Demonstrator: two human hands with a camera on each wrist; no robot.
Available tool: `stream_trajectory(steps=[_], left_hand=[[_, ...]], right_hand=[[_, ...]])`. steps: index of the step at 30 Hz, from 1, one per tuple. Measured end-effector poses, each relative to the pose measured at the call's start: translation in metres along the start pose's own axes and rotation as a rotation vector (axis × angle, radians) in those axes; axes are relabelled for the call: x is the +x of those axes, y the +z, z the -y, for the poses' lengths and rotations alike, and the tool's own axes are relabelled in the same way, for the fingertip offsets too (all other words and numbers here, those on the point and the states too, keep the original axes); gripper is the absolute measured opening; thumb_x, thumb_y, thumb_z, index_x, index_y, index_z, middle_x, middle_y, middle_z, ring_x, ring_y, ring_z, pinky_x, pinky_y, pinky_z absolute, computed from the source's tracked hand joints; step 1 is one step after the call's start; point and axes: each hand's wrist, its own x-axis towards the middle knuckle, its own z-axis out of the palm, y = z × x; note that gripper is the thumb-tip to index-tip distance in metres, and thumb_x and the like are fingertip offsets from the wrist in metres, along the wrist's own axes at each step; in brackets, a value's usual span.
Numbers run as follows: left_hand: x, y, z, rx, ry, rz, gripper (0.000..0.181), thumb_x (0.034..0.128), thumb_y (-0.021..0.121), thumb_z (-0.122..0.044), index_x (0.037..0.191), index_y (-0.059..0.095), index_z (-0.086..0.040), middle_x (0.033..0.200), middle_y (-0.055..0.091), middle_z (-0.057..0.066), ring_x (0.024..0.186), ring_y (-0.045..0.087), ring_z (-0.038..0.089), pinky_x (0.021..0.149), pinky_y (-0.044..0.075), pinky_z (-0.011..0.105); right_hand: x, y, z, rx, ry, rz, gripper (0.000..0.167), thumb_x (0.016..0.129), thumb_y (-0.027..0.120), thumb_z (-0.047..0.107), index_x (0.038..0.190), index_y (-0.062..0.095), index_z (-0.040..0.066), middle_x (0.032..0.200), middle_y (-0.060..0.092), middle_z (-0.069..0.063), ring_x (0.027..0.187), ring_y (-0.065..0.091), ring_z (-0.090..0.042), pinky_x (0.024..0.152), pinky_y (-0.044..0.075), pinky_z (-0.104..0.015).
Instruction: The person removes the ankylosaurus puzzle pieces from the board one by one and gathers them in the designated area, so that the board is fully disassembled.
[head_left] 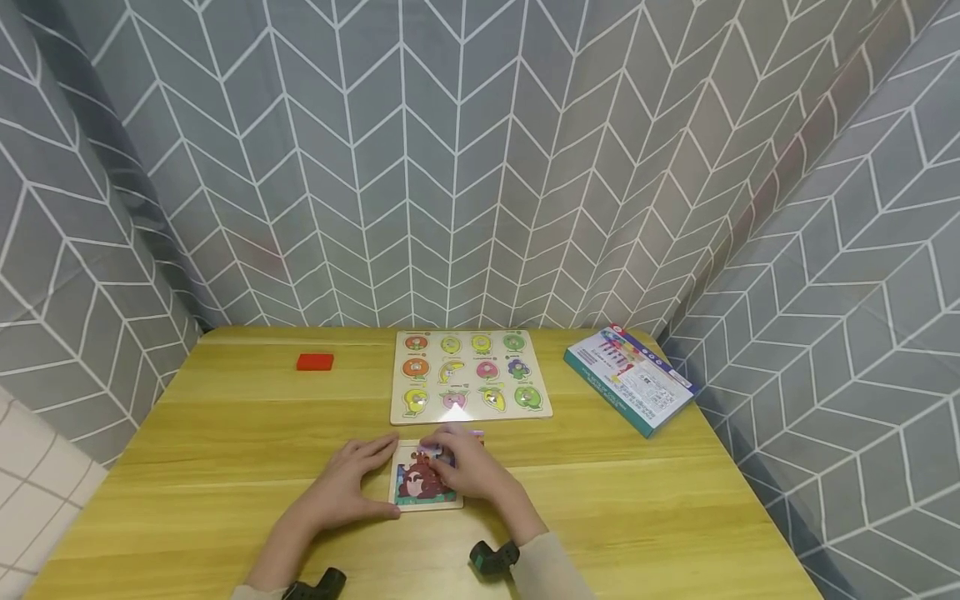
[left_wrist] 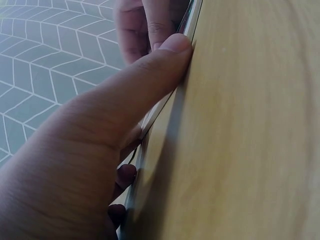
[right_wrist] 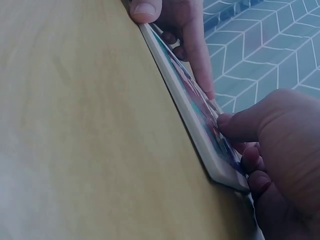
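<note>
A small wooden jigsaw puzzle [head_left: 424,485] with a brown animal picture and a pale frame lies flat on the table. My left hand [head_left: 341,487] rests along its left side, thumb at the near corner and straight index finger at the far corner. In the left wrist view the left thumb [left_wrist: 150,67] touches the frame's edge. My right hand [head_left: 471,467] reaches over the puzzle's upper right part, thumb and fingertips pinching a purplish puzzle piece [head_left: 430,450]. The right wrist view shows the right thumb [right_wrist: 250,122] low over the picture; the fingers partly hide the piece.
Beyond the puzzle lies a fruit and vegetable peg board [head_left: 471,375]. A red block [head_left: 315,362] is at the back left, and a boxed set [head_left: 632,377] at the back right. A small pinkish item [head_left: 477,435] shows behind the right hand. Patterned curtains [head_left: 450,167] enclose the table.
</note>
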Motion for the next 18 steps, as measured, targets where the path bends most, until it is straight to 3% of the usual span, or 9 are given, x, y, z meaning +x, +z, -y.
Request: stream_trajectory(steps=[5,11,18], left_hand=[[0.0,-0.001,-0.001,-0.001,-0.001,0.01,0.108,0.0702,0.088,-0.071,0.156,0.056,-0.014,0.164,0.05,0.001,0.121,0.047,0.022,0.107,0.039,0.059],[0.001,-0.003,-0.002,-0.006,0.002,0.023,0.108,0.0711,0.087,-0.071,0.156,0.055,-0.013,0.164,0.049,0.003,0.127,0.048,0.028,0.109,0.037,0.064],[0.0,-0.005,-0.002,-0.023,-0.008,0.027,0.109,0.0703,0.089,-0.07,0.157,0.054,-0.013,0.165,0.047,0.005,0.137,0.045,0.039,0.115,0.029,0.07]], right_hand=[[0.0,0.0,0.002,0.002,0.002,-0.015,0.028,0.104,0.068,0.016,0.132,0.072,0.013,0.126,0.064,-0.002,0.11,0.057,-0.01,0.1,0.051,-0.031],[-0.001,-0.004,0.002,0.049,0.008,-0.051,0.028,0.105,0.068,0.017,0.132,0.071,0.012,0.123,0.061,-0.001,0.102,0.055,-0.008,0.092,0.052,-0.027],[-0.012,-0.028,-0.01,0.1,0.079,-0.131,0.031,0.105,0.067,0.013,0.135,0.069,0.013,0.122,0.057,0.001,0.098,0.055,-0.013,0.087,0.053,-0.028]])
